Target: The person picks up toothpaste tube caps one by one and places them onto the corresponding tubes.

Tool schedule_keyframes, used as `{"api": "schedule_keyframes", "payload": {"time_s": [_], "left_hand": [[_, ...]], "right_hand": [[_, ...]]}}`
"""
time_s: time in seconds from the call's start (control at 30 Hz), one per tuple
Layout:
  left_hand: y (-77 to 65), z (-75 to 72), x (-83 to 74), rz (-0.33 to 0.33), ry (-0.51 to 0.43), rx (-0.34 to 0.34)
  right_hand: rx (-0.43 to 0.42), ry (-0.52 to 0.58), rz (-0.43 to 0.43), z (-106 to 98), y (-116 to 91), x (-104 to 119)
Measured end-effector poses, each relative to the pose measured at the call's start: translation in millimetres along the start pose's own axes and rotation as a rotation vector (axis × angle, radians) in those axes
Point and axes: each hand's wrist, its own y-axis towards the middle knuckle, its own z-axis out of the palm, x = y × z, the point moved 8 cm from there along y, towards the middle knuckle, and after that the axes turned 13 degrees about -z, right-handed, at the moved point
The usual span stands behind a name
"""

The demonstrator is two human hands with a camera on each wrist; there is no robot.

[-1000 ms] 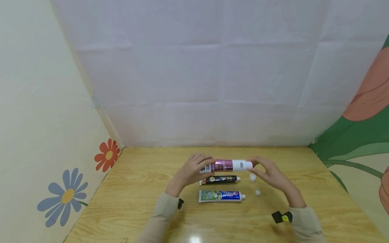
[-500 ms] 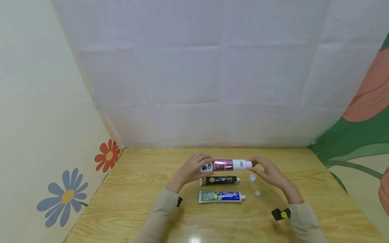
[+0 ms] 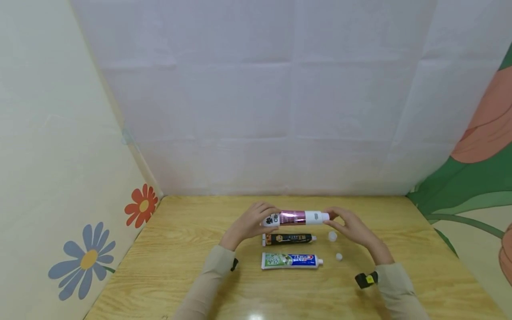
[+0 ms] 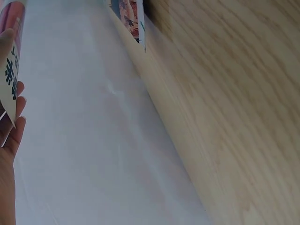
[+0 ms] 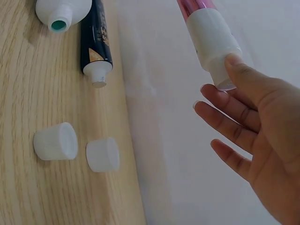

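My left hand (image 3: 250,223) grips the flat tail end of a pink and white toothpaste tube (image 3: 293,217), holding it level above the table. At its other end, my right hand (image 3: 354,226) pinches the white cap (image 5: 219,73) between thumb and index finger, the other fingers spread loosely. Below the held tube lies a black toothpaste tube (image 3: 290,238) with a bare nozzle. Nearer the front is a green and blue toothpaste tube (image 3: 290,261), also uncapped, its green-tinted opening showing in the right wrist view.
Two loose white caps stand on the wooden table (image 3: 168,266), the larger cap (image 3: 332,236) beside the black tube's nozzle and the smaller cap (image 3: 339,257) by the green and blue tube. A white sheet (image 3: 256,111) hangs behind the table. Flower-painted walls flank both sides.
The tube and both hands stay almost in place, with the tube shifted slightly left. The right hand's fingers have shifted a little at the cap.
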Motion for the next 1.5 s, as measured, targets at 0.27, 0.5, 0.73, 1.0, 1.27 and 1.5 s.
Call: {"api": "schedule_keyframes", "payload": {"time_s": [0.27,0.5,0.73,1.0,1.27,1.5], "left_hand": [[-2.4,9.2,7.6,-0.022,-0.003,0.058],[-6.4,16.2,13.8,-0.068,-0.010,0.110],[-8.4,26.2,23.1,-0.135,-0.008,0.182],[-7.2,30.4,29.1,-0.152,-0.041,0.190],[-7.7,38.9,36.4,-0.185,-0.033,0.235],[-10.3,49.7,44.2,-0.240,-0.032,0.304]], "right_hand": [[0.016,0.014,0.003,5.0,1.0,-5.5],[0.052,0.009,0.018,12.4,1.3,-12.7],[0.076,0.008,0.039,16.8,2.2,-21.9],[0.080,0.008,0.032,17.7,5.2,-33.7],[0.112,0.016,0.035,21.6,6.4,-40.5],[0.124,0.031,0.051,24.7,8.0,-44.5]]}}
